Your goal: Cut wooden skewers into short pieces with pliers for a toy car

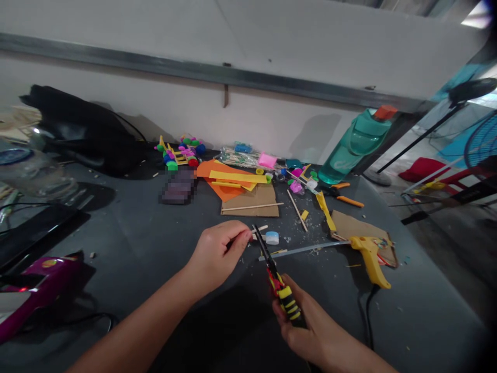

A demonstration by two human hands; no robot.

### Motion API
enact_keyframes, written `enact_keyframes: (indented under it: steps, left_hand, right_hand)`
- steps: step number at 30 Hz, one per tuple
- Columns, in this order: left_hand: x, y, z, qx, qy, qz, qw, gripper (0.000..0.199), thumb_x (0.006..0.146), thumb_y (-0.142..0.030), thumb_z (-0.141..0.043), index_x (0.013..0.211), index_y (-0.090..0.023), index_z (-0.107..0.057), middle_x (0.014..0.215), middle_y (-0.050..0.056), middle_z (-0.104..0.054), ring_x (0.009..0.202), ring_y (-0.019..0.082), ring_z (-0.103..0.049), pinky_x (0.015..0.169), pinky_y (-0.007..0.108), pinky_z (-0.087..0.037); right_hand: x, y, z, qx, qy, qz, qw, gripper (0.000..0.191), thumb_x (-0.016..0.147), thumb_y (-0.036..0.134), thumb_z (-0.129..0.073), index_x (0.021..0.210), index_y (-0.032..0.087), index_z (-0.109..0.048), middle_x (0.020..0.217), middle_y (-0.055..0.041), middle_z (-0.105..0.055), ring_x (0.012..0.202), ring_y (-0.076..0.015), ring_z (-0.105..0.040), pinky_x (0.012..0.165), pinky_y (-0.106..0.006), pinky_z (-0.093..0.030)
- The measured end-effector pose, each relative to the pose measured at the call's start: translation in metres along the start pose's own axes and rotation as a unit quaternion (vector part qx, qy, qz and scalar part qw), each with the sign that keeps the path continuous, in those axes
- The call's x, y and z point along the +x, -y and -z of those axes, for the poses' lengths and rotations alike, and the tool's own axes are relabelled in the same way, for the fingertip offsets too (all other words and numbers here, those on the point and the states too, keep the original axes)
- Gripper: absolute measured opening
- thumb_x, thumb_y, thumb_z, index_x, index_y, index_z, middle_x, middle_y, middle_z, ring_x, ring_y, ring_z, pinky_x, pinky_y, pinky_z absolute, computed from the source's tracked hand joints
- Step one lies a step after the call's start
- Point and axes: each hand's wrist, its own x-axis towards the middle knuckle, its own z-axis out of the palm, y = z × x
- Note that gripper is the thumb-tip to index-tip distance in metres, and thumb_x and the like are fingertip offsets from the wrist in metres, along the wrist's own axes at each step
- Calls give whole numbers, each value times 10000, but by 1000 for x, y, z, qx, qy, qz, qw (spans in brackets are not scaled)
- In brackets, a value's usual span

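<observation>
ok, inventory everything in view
table: one, dark grey, foreground
wall: one, white, back
bag: one, black, back left
container: one, clear, left edge
device: one, purple, front left
blurred item: one, dark, centre left
cardboard: two, brown, centre and right
paper: several, orange and yellow, overlapping cardboard
models: several, multicoloured, back
stick bundle: one, pale, back centre
bottle: one, teal, back right
pliers: one, orange-handled, beside bottle
tub: one, white-blue, centre
glue gun: one, yellow, right
fan: one, blue, far right
cutting tool: one, black-yellow, front centre
thin stick: one, pale, centre
left hand: one, bare, holding thin stick
right hand: one, bare, holding cutting tool
</observation>
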Motion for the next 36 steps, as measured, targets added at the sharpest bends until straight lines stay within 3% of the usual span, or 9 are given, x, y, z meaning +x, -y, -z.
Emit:
enact_keyframes:
  steps: [3, 9, 14, 20, 24, 31, 36]
  left_hand:
    - [0, 3, 1, 30, 5, -32, 999, 193, 906, -190, -453, 758, -164, -575, 663, -14, -556, 616, 97, -501, 588, 220, -372]
    - [2, 7, 3, 72, 15, -78, 994, 185, 902, -162, -457, 753, -164, -566, 660, -14, -538, 633, 100, -495, 604, 227, -377]
    - [2, 6, 4, 87, 0, -109, 990, 152, 892, -147, -475, 780, -163, -576, 678, -8, -556, 661, 104, -508, 634, 228, -392]
    - [-1, 1, -5, 55, -23, -47, 997, 158, 917, -196, -455, 823, -168, -578, 716, -2, -585, 672, 108, -538, 624, 226, -405]
    - [-2, 0, -6, 54, -15, -30, 998, 182, 927, -199, -433, 854, -174, -598, 744, 6, -618, 673, 114, -558, 607, 226, -411]
    - [-2, 7, -1, 142, -35, -148, 978, 165, 890, -153, -467, 837, -161, -624, 676, 18, -581, 653, 137, -523, 606, 261, -417]
    - [-3, 9, 3, 238, -31, -186, 953, 175, 867, -108, -469, 862, -160, -636, 648, 9, -568, 633, 144, -503, 592, 274, -411]
  right_hand:
    - [-1, 4, 0, 23, -10, -19, 999, 410, 640, 61, -539, 1021, 210, -514, 879, -9, -554, 797, -154, -492, 667, -234, -393]
    - [-4, 26, 5, 74, 28, -47, 996, 413, 657, 65, -551, 1037, 221, -517, 853, 17, -494, 763, -127, -456, 641, -219, -357]
    - [-6, 20, 4, 68, 17, -36, 997, 396, 652, 40, -527, 1002, 226, -517, 835, 21, -479, 750, -125, -451, 617, -212, -347]
    - [-4, 12, -1, 11, -57, -6, 998, 476, 619, -1, -495, 1033, 234, -498, 865, 13, -493, 751, -133, -454, 661, -225, -363]
    - [0, 20, -1, 1, -34, 12, 999, 370, 618, 13, -488, 924, 220, -493, 774, 36, -450, 693, -117, -416, 610, -211, -334]
    - [-2, 18, -1, 60, 6, -22, 998, 311, 632, 100, -542, 920, 199, -482, 816, 14, -483, 730, -124, -434, 638, -228, -353]
    - [-3, 23, 0, 101, 27, -31, 994, 302, 640, 179, -586, 926, 195, -490, 810, 17, -453, 713, -118, -403, 624, -230, -343]
